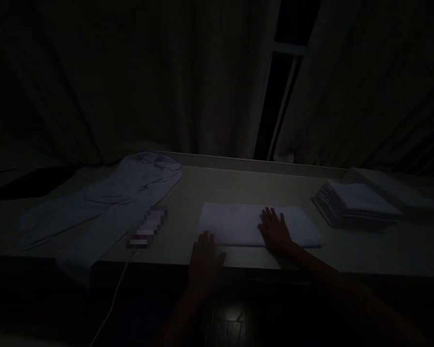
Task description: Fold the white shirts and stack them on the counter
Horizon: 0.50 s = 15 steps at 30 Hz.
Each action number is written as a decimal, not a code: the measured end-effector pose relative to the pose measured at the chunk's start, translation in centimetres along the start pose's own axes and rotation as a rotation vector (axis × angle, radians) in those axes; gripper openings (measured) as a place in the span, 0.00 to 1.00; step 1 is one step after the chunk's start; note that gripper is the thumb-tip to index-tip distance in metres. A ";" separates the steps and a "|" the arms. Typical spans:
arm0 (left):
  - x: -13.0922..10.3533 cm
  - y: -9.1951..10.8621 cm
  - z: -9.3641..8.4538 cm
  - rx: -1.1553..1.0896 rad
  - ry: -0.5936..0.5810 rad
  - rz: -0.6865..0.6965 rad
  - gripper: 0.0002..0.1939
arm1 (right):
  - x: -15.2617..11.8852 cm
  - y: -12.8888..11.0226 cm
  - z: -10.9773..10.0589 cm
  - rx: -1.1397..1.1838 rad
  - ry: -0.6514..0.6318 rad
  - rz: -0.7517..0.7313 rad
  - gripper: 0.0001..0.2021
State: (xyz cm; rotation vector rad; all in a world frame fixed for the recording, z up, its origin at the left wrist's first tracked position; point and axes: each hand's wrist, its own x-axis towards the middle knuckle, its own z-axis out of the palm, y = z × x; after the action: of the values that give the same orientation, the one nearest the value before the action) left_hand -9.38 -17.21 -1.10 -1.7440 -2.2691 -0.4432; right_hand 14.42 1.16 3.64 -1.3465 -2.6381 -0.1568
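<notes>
Fingers (206, 237) loosely parted, left hand (203, 261) lay at the near edge of a folded white rectangular cloth (235, 224), lower centre, gripping nothing; right hand (276, 234) rested on it, spread, ungrasping. Squarish white cloth stack (365, 198) stood centre-right.

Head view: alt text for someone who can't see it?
A person's right hand spread on a folded white cloth on a table in dim light, left hand by the cloth's near left corner. Folded cloths are stacked to the right; rumpled cloth lies left.

Garment (130, 185) left, cloth (235, 224) between, stack (365, 198) right
</notes>
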 end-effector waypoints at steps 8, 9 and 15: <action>0.7 0.3 -2.2 -0.139 -0.132 -0.093 0.36 | 2.0 -18.7 -2.0 0.263 -0.196 -0.502 0.32; 0.8 0.3 -2.4 -0.165 -0.137 -0.090 0.37 | 2.4 -19.6 -2.0 0.271 -0.228 -0.503 0.32; 1.0 0.1 -2.4 -0.225 -0.118 -0.087 0.37 | 6.1 -20.4 -1.2 0.218 -0.286 -0.465 0.34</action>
State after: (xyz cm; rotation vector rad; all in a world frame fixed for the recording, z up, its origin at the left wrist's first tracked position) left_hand -9.49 -17.24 1.52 -1.8235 -2.4680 -0.6531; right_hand -5.54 -6.14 5.80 -0.7180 -3.0551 0.2785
